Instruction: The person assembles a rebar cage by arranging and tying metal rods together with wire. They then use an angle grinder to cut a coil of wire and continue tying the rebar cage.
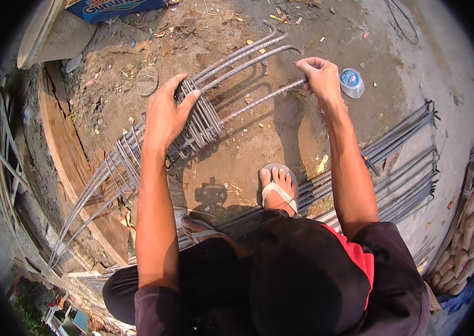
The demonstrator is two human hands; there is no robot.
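Observation:
A long cage of steel reinforcing bars (pixel 242 60) runs from the lower left up to the middle, several bars having hooked far ends. Square wire stirrups (pixel 206 119) are bunched close together round the bars, and more stirrups (pixel 123 159) sit spaced out farther left. My left hand (pixel 164 115) is closed over the upper edge of the bunched stirrups, thumb on one side and fingers on the other. At the end of the nearest bar (pixel 265 99), my right hand (pixel 322 81) pinches with thumb and fingers; its fingertips are partly hidden.
A wooden plank (pixel 69 151) lies under the cage at the left. Straight bars (pixel 399 137) are stacked at the right, beyond my sandalled foot (pixel 279 190). A plastic cup (pixel 351 78) lies near my right hand. Filled sacks (pixel 466 235) are at the far right.

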